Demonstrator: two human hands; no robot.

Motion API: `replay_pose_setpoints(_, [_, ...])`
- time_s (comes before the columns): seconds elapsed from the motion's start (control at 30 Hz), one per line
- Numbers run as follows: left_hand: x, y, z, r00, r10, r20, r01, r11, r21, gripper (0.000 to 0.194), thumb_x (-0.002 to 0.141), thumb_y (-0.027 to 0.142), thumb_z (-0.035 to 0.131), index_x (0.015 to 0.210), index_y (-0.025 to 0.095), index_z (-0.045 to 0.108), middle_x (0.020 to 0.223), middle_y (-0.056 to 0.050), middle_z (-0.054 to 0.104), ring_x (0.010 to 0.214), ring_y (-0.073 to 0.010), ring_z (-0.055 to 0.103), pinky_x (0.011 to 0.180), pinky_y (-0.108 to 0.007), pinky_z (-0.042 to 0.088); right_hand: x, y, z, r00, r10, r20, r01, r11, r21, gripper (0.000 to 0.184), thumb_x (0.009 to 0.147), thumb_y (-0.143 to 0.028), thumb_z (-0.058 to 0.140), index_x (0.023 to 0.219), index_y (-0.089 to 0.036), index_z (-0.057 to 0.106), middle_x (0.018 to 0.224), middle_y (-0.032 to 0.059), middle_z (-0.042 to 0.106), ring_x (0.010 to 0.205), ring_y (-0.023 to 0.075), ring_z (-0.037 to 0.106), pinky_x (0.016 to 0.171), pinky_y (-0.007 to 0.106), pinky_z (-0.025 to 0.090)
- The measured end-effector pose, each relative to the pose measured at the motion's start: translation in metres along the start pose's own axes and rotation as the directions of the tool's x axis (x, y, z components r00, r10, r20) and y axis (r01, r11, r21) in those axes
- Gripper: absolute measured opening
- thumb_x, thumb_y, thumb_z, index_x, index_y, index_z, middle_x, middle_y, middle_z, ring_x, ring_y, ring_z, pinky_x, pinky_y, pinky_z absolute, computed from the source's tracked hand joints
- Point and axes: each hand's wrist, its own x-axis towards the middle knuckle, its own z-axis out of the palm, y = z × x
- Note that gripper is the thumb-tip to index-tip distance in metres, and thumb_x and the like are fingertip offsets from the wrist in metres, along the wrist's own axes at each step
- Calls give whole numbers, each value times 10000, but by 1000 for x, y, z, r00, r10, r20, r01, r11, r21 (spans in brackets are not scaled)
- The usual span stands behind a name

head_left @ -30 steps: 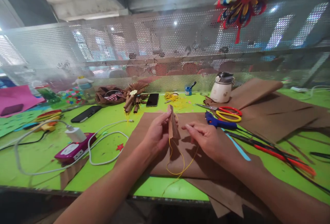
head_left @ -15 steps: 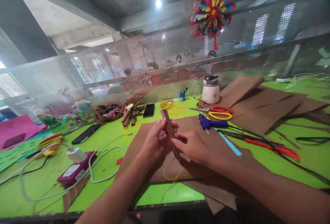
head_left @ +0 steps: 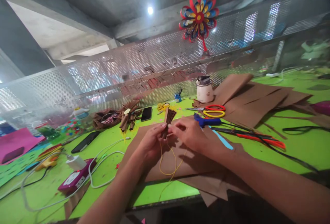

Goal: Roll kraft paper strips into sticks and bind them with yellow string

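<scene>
My left hand [head_left: 152, 140] pinches the lower end of a pleated strip of brown paper [head_left: 168, 118], which stands upright and fans out slightly at its top. My right hand [head_left: 189, 132] is closed on the same folded paper from the right, fingertips meeting the left hand's. A thin yellow string [head_left: 168, 163] hangs in a loop from between both hands down over a flat brown paper sheet [head_left: 180, 162] on the green table [head_left: 108, 138].
Scissors with red and yellow handles [head_left: 213, 110], a blue glue gun [head_left: 203, 120], a white jar [head_left: 204, 89] and stacked brown sheets [head_left: 257, 96] lie right. Phones [head_left: 146, 114], a finished pleated brown-paper fan [head_left: 127, 115], a pink power bank [head_left: 76, 179] with white cable lie left. Mesh screen behind.
The view has tilted up and left. My hands have come closer together on the folded paper, its top now fans open, and the string loop hangs from both hands.
</scene>
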Motion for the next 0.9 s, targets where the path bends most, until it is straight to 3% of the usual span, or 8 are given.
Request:
replay_pose_setpoints(0.07, [2,0,-5,999,-25,32,25,1000,8,161,750,189,651,890,113,659,720,-66,652,667,-150,632,734,-314,528,10,9,-11,990,-82,-114,79,996,-37,147,791,-211,551,894,-150,637,885,75,639,837,180,568,755,307,444])
replay_pose_setpoints(0.17, [3,-3,-11,993,-68,91,68,998,10,189,774,212,632,916,91,668,710,-84,661,687,-165,639,826,-360,512,21,24,-25,983,-148,-111,138,986,-88,425,709,-95,540,1128,-163,564,1102,107,592,1032,227,527,873,381,437])
replay_pose_setpoints(0.33, [0,-6,-10,976,-126,180,121,992,36,201,782,223,626,910,74,670,703,-111,672,732,-208,661,827,-373,503,24,28,-35,937,-307,166,332,932,-148,718,641,-9,483,1318,-241,423,1342,71,449,1238,241,386,1047,453,296])
replay_pose_setpoints(0.47, [-2,-5,-9,971,-144,193,142,990,25,214,788,209,621,959,88,664,686,-82,665,671,-175,643,804,-374,509,19,27,-34,860,-339,381,423,891,-162,696,646,-26,544,1301,-244,456,1346,71,452,1234,256,376,1033,475,296])
replay_pose_setpoints(0.57, [-3,-5,-8,972,-133,192,131,991,24,215,790,183,617,986,105,660,781,-86,674,654,-148,622,775,-368,516,16,32,-31,843,-296,449,402,902,-160,584,713,-92,604,1275,-208,495,1224,99,552,1129,246,461,966,440,367])
replay_pose_setpoints(0.7, [-4,-4,-6,973,-138,183,138,990,17,253,782,188,620,1028,132,649,921,-112,674,653,-149,614,728,-358,515,16,37,-28,866,-247,435,339,929,-148,372,801,-124,565,1164,-203,598,1014,83,639,955,201,548,851,366,427])
replay_pose_setpoints(0.8, [-3,1,-5,972,-123,202,137,989,-53,279,811,321,585,1008,133,646,826,-107,672,640,-167,613,733,-384,506,16,35,-28,878,-219,426,280,956,-87,289,817,-138,554,1076,-220,651,979,57,672,893,177,586,809,330,431])
replay_pose_setpoints(0.9, [-4,7,-5,961,-111,252,142,984,-107,462,819,526,490,972,118,643,681,-100,641,648,-210,621,747,-424,491,17,30,-29,909,-140,392,157,988,-12,236,803,-172,573,1009,-211,683,967,39,698,850,171,608,778,312,434])
